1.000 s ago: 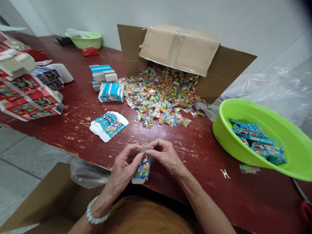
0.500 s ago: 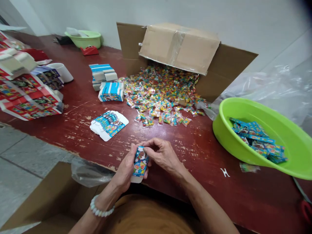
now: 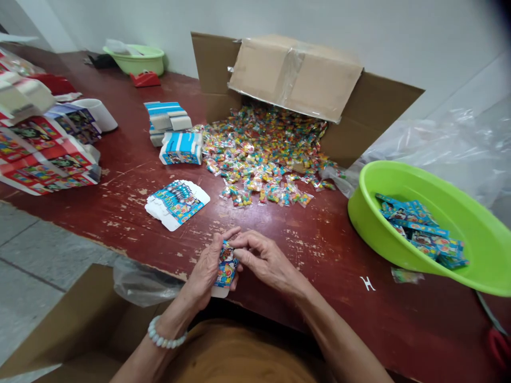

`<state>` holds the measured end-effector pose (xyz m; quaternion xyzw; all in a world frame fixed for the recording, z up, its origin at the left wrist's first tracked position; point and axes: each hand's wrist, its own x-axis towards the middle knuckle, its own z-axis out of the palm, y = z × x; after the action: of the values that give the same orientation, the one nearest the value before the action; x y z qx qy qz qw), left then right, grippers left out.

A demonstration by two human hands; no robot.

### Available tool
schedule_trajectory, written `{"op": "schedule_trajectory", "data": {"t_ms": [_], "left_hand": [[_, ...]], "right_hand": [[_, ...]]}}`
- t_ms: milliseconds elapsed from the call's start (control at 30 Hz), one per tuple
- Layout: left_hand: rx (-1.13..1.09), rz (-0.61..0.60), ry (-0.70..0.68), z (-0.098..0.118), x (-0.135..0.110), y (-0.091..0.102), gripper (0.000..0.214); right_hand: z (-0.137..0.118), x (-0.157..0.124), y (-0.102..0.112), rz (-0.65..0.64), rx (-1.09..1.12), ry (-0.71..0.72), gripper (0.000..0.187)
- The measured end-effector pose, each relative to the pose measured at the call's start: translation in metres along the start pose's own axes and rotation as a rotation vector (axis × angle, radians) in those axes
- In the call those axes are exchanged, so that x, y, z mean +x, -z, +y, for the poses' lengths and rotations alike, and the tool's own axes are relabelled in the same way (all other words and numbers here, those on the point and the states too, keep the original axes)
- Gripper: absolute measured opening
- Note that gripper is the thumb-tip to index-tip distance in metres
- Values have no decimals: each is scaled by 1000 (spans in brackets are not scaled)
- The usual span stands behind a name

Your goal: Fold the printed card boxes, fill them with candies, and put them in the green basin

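The step in hand appears to be work on the upper end of a small printed carton (image 3: 225, 272). The left grip (image 3: 203, 274) is closed around it, thumb along the near side and fingertips showing past the far edge. The right grip (image 3: 266, 260) is narrow, thumb and forefinger close together at the carton's upper end; whether they pinch the card or only press on it, I cannot tell. The next move seems to call for a steady left hold while the right fingertips work that end with light pressure, since thin card could crease.

The carton itself stands tilted within the left grip, in front of the person and above the counter's (image 3: 319, 234) near edge. Its face is mostly blue, with bright cartoon figures and yellow and red patches. A pale flap sticks out at the lower end, below the left grip; the upper end is partly hidden by fingers.

Beyond the left grip lies a fan of flattened cartons (image 3: 182, 203) in similar print. Farther beyond both grips spreads a heap of candy packets (image 3: 255, 159); right of the right grip stands a green basin (image 3: 369, 226).
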<state>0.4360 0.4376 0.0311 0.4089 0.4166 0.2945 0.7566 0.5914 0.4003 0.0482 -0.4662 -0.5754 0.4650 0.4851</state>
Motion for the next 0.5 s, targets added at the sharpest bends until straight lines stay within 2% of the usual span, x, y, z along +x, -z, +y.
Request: {"op": "schedule_trajectory", "data": {"t_ms": [67,133,267,367,433,500], "left_hand": [[-53,3,13,1,0,-1,67],[-119,13,27,2,0,-2,57],[-167,46,11,7,-1,6,49],[-1,109,-17,10,0,22,51],[205,186,-61,11,0,38,51],[474,208,-122,14,0,56,49]], "right_hand": [[8,7,5,2,-99,36,16],[19,26,12,39,-240,23,20],[42,82,30,297,-658,-127,27],[53,111,36,334,-763,-195,39],[56,118,37,315,-801,-231,35],[57,117,39,287,-825,-255,29]]}}
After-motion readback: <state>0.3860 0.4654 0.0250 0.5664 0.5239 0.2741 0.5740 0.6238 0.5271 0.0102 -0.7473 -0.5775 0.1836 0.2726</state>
